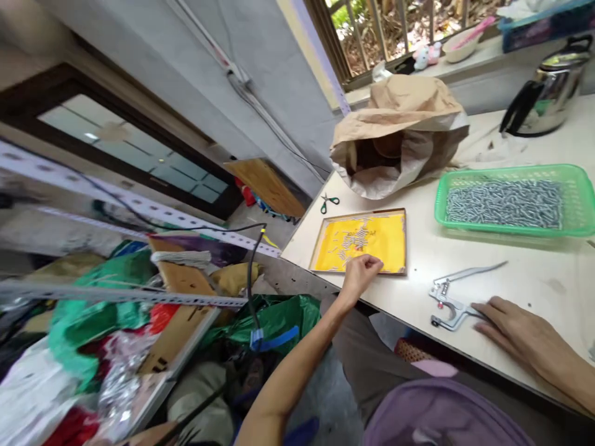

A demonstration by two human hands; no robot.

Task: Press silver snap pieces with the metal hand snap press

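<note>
The hands rest apart on a pale worktop (534,272): the left hand (363,270), fingers curled and pinched together, sits at the near rim of a yellow tray (393,248) strewn with small metal pieces (356,238); whether it has one pinched cannot be told; green-handled scissors (329,202) lie just beyond the tray, a crumpled paper bag (400,118) gapes behind; further right a metal hand press (453,308) lies with its handles running left to right, head toward the left hand; the right hand (525,337), spread flat and holding nothing, touches the lower handle with its fingertips and is the nearer; behind stands a green basket (511,229) of grey fasteners (504,203).
</note>
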